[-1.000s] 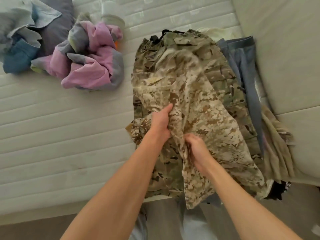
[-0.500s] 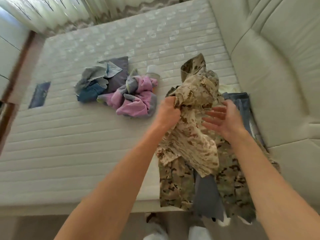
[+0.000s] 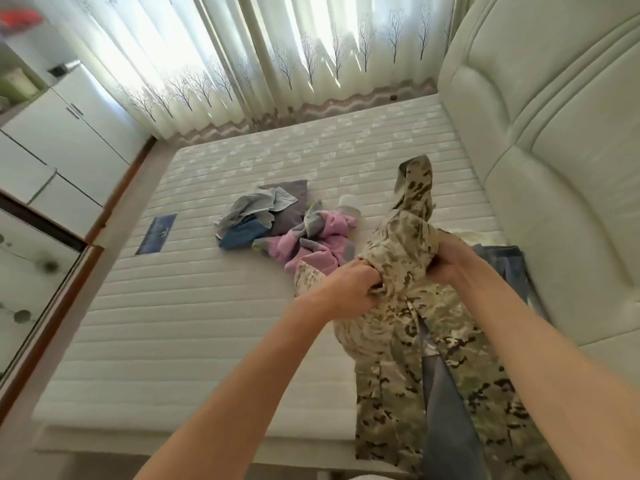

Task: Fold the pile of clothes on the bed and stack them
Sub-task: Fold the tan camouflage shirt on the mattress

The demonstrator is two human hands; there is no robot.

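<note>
A tan desert-camouflage garment (image 3: 398, 251) is lifted above the right side of the bed, one end sticking up toward the curtains. My left hand (image 3: 353, 287) grips its left edge with curled fingers. My right hand (image 3: 446, 263) grips its right side, partly tucked behind the cloth. Below it a greener camouflage garment (image 3: 460, 382) and a blue-grey garment (image 3: 446, 410) lie over the bed's near edge. An unfolded pile sits mid-bed: a pink and grey piece (image 3: 311, 245), a light grey and blue piece (image 3: 249, 216), a dark grey piece (image 3: 291, 202).
The white quilted mattress (image 3: 194, 323) spreads to the left. A padded cream headboard (image 3: 554, 168) rises on the right. Tree-printed curtains (image 3: 277, 57) hang behind the bed. White cabinets (image 3: 62, 140) and a mirrored door stand at the left.
The view has tilted up from the pile. The tan camouflage garment was raised off the stack; my right hand, open half a second ago, now holds it beside my left.
</note>
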